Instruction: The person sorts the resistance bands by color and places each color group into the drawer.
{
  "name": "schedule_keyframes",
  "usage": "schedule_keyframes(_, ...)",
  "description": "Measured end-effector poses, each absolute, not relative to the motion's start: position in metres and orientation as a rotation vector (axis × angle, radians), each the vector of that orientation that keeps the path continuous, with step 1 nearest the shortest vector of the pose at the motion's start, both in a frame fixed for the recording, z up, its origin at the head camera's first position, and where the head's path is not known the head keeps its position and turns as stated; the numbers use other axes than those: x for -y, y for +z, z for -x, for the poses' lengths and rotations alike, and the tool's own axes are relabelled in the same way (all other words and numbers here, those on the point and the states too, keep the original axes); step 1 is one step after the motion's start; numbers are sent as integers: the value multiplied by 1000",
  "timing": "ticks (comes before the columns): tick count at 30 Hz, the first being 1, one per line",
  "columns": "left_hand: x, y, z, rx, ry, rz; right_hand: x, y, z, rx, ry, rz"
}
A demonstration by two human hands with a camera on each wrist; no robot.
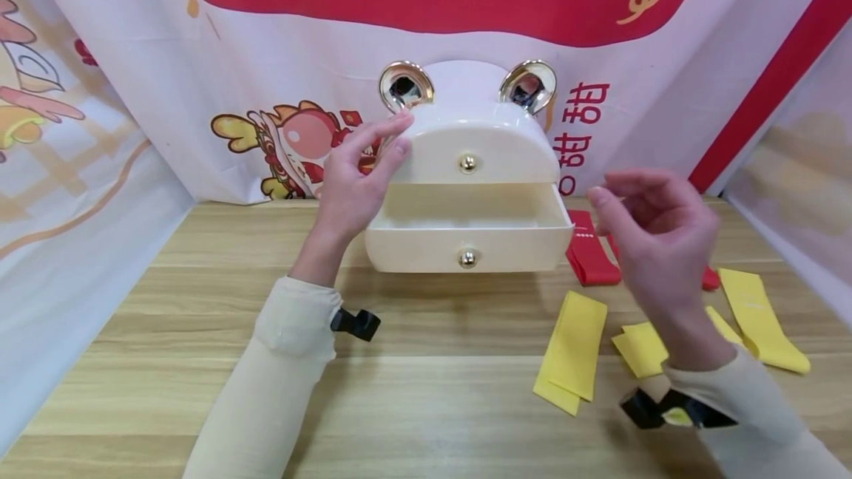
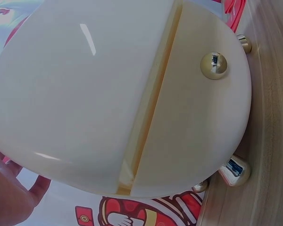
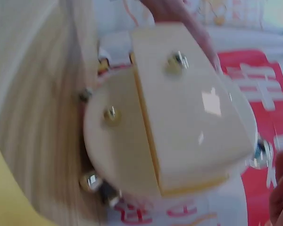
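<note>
A cream jewellery box (image 1: 489,98) shaped like a rounded creature stands against the cloth backdrop, with two gold-ringed ears. Its middle drawer (image 1: 419,248) is pulled out, and the inside that shows holds nothing. The lower rounded front (image 2: 198,117), with a gold knob and small feet, shows in the wrist views. Against the box's upper left side, my left hand (image 1: 356,176) rests with fingers extended. Raised to the right of the drawer, my right hand (image 1: 665,231) has loosely bent fingers, holds nothing and touches nothing.
Yellow folded strips (image 1: 577,346) lie on the wooden table (image 1: 426,405) at right. Red folded strips (image 1: 589,250) lie beside the box, partly behind my right hand. A printed cloth backdrop (image 1: 313,43) hangs behind, and cloth walls stand at both sides.
</note>
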State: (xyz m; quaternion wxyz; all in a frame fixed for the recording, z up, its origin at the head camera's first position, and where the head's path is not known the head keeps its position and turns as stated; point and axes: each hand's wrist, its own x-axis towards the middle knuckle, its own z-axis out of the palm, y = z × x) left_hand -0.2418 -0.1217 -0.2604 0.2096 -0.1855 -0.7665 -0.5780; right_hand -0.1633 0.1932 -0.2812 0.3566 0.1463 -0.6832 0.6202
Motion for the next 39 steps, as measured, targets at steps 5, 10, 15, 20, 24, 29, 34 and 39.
schedule_keyframes(5, 121, -261, 241, 2132, -1611, 510, -231, -292, 184, 1935, 1640, -364)
schedule_keyframes(10, 121, -262, 240, 2125, -1616, 511, -260, -311, 199, 2216, 1614, -378)
schedule_keyframes(15, 118, -262, 242, 2140, -1607, 518, -283, -329, 212, 2409, 1666, -329)
schedule_keyframes(20, 119, -261, 244, 2135, -1587, 528, -301, -340, 222, 2584, 1647, -310)
schedule_keyframes(24, 120, -260, 244, 2136, -1587, 520, -311, -345, 226, 2728, 1631, -294)
schedule_keyframes(29, 121, -260, 243, 2148, -1598, 505, -316, -351, 230, 2921, 1521, -222)
schedule_keyframes(34, 123, -260, 241, 2159, -1592, 481, -316, -357, 233, 3047, 1452, -237)
schedule_keyframes(39, 122, -260, 240, 2146, -1587, 490, -316, -358, 234, 3139, 1373, -255)
